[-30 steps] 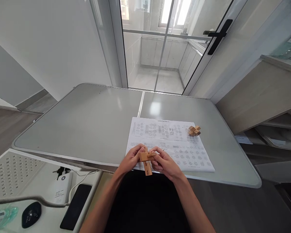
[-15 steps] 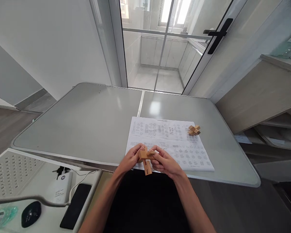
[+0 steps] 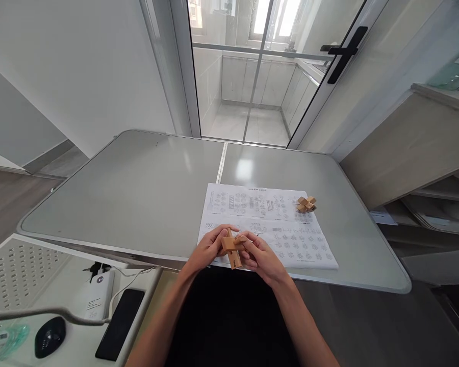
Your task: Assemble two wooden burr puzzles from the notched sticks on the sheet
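Between my two hands is a partly joined wooden burr puzzle (image 3: 234,258), its notched sticks crossing one another. One stick points down toward me and bears a dark mark near its end. My left hand (image 3: 210,246) is closed on the left side of the pieces, fingers behind and thumb in front. My right hand (image 3: 259,253) pinches the right side between thumb and fingers, which partly hide the wood. Below the hands lies a printed instruction sheet (image 3: 302,239) with many small diagrams. A second wooden burr puzzle (image 3: 306,204), fully interlocked, sits at the sheet's right edge.
The grey folding table (image 3: 137,193) extends left and right of the sheet. On a white stand at lower left are a black phone (image 3: 119,324), a white power bank (image 3: 100,294), a black mouse (image 3: 50,337) and cables. Wooden shelves (image 3: 416,148) stand at right.
The puzzle in my hands has tilted, and its downward stick has risen and swung slightly right. My left fingers have shifted over the top. The other puzzle has stayed put.
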Demonstrator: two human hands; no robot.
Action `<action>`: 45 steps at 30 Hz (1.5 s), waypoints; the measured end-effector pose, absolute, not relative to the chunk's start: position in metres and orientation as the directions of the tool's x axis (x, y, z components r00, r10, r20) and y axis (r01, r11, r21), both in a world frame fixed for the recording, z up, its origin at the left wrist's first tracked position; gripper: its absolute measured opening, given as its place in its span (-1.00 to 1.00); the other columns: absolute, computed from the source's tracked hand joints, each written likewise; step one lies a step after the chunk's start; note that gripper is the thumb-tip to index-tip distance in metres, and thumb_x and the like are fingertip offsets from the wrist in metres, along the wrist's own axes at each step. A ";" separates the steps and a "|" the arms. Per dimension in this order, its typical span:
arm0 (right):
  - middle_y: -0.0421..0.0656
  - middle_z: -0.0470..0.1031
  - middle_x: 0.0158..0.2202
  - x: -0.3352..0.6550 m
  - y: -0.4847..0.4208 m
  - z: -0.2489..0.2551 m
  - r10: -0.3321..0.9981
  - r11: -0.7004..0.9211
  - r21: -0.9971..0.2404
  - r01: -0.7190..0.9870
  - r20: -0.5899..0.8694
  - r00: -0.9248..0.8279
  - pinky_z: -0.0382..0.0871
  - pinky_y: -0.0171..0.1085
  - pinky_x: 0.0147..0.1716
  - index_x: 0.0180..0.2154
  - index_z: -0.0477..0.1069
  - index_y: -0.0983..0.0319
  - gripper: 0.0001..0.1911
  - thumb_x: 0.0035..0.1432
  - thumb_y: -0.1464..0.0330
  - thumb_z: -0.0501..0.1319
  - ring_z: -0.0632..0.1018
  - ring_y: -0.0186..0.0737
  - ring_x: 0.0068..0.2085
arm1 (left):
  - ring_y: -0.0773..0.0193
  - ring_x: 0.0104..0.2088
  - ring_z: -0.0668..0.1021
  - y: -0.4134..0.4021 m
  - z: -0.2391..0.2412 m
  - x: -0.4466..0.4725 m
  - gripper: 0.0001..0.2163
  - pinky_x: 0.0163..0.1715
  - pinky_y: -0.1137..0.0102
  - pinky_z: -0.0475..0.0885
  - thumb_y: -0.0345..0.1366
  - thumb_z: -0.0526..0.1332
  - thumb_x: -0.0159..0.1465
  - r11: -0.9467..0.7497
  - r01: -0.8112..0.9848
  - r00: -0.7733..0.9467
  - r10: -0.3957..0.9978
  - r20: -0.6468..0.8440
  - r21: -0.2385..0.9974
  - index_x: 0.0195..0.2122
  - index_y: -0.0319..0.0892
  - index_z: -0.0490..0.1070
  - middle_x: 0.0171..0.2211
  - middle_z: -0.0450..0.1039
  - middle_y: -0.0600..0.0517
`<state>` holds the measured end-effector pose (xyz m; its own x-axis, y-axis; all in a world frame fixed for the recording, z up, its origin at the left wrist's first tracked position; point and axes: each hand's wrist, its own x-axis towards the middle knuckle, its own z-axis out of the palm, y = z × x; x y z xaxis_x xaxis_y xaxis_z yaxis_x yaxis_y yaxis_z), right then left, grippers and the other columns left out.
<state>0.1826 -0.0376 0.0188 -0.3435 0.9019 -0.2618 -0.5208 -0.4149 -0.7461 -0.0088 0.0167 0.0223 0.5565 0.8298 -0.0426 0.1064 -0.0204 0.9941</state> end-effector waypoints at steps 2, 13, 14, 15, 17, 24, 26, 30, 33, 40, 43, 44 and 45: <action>-0.38 0.23 -0.55 0.184 -0.037 0.015 0.909 -0.412 -0.718 -0.561 -0.281 -0.307 -0.03 -0.48 -0.63 -0.16 0.48 0.22 -0.64 0.27 0.07 0.40 0.07 -0.56 -0.62 | 0.17 -0.15 0.49 0.015 0.023 -0.008 -0.48 -0.08 0.31 0.42 0.10 0.01 0.49 -0.019 0.104 0.576 0.816 -0.045 0.994 0.27 -0.14 0.39 -0.13 0.49 -0.04; -0.37 0.20 -0.55 0.190 -0.029 0.006 0.909 -0.403 -0.511 -0.760 -0.319 -0.267 0.02 -0.55 -0.70 -0.44 0.40 0.26 -0.59 0.10 0.18 0.55 -0.04 -0.59 -0.62 | 0.02 0.13 0.50 0.012 0.015 -0.009 -0.34 0.19 0.13 0.37 -0.11 0.26 0.43 -0.075 0.032 0.636 0.771 0.038 0.997 0.48 -0.08 0.06 0.13 0.45 -0.13; -0.38 0.20 -0.56 0.191 -0.029 0.006 0.909 -0.401 -0.506 -0.764 -0.325 -0.261 0.02 -0.56 -0.70 -0.45 0.40 0.26 -0.58 0.09 0.19 0.56 -0.03 -0.59 -0.62 | 0.02 0.14 0.49 0.013 0.016 -0.008 -0.38 0.19 0.13 0.37 -0.12 0.26 0.43 -0.078 0.021 0.636 0.770 0.046 0.997 0.46 -0.08 0.11 0.13 0.44 -0.13; -0.38 0.20 -0.56 0.192 -0.029 0.006 0.907 -0.404 -0.505 -0.763 -0.332 -0.260 0.03 -0.57 -0.70 -0.44 0.40 0.26 -0.59 0.08 0.19 0.56 -0.02 -0.59 -0.63 | 0.03 0.14 0.49 0.013 0.017 -0.007 -0.42 0.18 0.14 0.38 -0.13 0.25 0.44 -0.080 0.010 0.641 0.765 0.055 0.997 0.43 -0.09 0.17 0.14 0.44 -0.14; -0.37 0.22 -0.54 0.193 -0.029 0.005 0.902 -0.414 -0.512 -0.753 -0.343 -0.263 0.06 -0.58 -0.70 -0.38 0.43 0.25 -0.61 0.09 0.18 0.56 0.03 -0.59 -0.63 | 0.05 0.10 0.50 0.014 0.019 -0.006 -0.54 0.14 0.17 0.41 -0.13 0.23 0.45 -0.084 -0.001 0.659 0.750 0.064 0.996 0.33 -0.11 0.30 0.10 0.44 -0.13; -0.38 0.23 -0.53 0.190 -0.030 0.005 0.907 -0.410 -0.557 -0.722 -0.331 -0.259 0.12 -0.59 -0.68 -0.21 0.48 0.23 -0.65 0.16 0.16 0.51 0.10 -0.58 -0.64 | 0.12 -0.06 0.49 0.016 0.021 -0.009 -0.49 0.01 0.21 0.43 -0.07 0.27 0.40 -0.102 0.003 0.688 0.723 0.072 0.995 0.32 -0.09 0.29 -0.01 0.38 -0.09; -0.39 0.22 -0.53 0.188 -0.029 0.006 0.913 -0.395 -0.565 -0.725 -0.329 -0.242 0.11 -0.59 -0.68 -0.24 0.47 0.24 -0.62 0.13 0.15 0.53 0.09 -0.59 -0.64 | 0.14 -0.09 0.48 0.015 0.018 -0.010 -0.30 -0.02 0.21 0.44 -0.04 0.36 0.31 -0.102 -0.012 0.694 0.715 0.082 0.995 0.41 -0.05 0.17 0.04 0.36 -0.10; -0.38 0.21 -0.52 0.186 -0.028 0.007 0.929 -0.356 -0.596 -0.720 -0.309 -0.203 0.09 -0.57 -0.67 -0.23 0.48 0.23 -0.63 0.14 0.15 0.53 0.07 -0.59 -0.63 | 0.19 -0.13 0.50 0.013 0.009 -0.009 -0.03 -0.08 0.24 0.46 -0.08 0.53 0.13 -0.080 0.006 0.649 0.759 0.057 0.997 0.47 0.05 0.02 0.13 0.31 -0.12; -0.38 0.20 -0.52 0.185 -0.027 0.006 0.935 -0.339 -0.616 -0.711 -0.303 -0.183 0.09 -0.55 -0.66 -0.25 0.46 0.21 -0.65 0.16 0.14 0.51 0.07 -0.57 -0.62 | 0.15 -0.09 0.51 0.011 0.007 -0.006 -0.06 -0.05 0.22 0.48 -0.11 0.55 0.11 -0.090 0.013 0.620 0.782 0.063 0.996 0.44 0.05 0.07 0.15 0.31 -0.13; -0.38 0.20 -0.52 0.184 -0.028 0.011 0.934 -0.340 -0.632 -0.696 -0.311 -0.175 0.08 -0.53 -0.65 -0.25 0.47 0.21 -0.66 0.15 0.15 0.51 0.06 -0.56 -0.62 | 0.08 -0.03 0.53 0.012 0.017 -0.003 -0.19 -0.02 0.21 0.50 -0.14 0.50 0.17 -0.163 0.061 0.649 0.756 0.086 0.985 0.40 -0.05 0.18 0.07 0.40 -0.10; -0.39 0.20 -0.53 0.186 -0.029 0.011 0.932 -0.347 -0.626 -0.698 -0.311 -0.185 0.08 -0.53 -0.65 -0.26 0.47 0.22 -0.66 0.16 0.16 0.51 0.04 -0.56 -0.62 | 0.07 -0.02 0.52 0.012 0.019 -0.003 -0.21 -0.02 0.22 0.50 -0.16 0.50 0.17 -0.203 0.090 0.642 0.760 0.099 0.975 0.39 -0.05 0.21 0.06 0.40 -0.09; -0.39 0.19 -0.53 0.186 -0.029 0.010 0.932 -0.349 -0.626 -0.698 -0.310 -0.188 0.07 -0.53 -0.65 -0.25 0.47 0.23 -0.66 0.16 0.16 0.51 0.03 -0.57 -0.62 | 0.07 -0.02 0.52 0.012 0.020 -0.004 -0.21 -0.03 0.22 0.50 -0.17 0.50 0.17 -0.213 0.097 0.642 0.760 0.103 0.972 0.39 -0.05 0.22 0.05 0.40 -0.09; -0.39 0.19 -0.53 0.187 -0.029 0.009 0.931 -0.352 -0.625 -0.696 -0.311 -0.192 0.06 -0.54 -0.65 -0.24 0.47 0.23 -0.65 0.16 0.16 0.51 0.03 -0.57 -0.62 | 0.07 -0.03 0.52 0.012 0.020 -0.004 -0.22 -0.04 0.23 0.50 -0.18 0.49 0.17 -0.219 0.100 0.644 0.758 0.105 0.971 0.39 -0.05 0.22 0.04 0.40 -0.09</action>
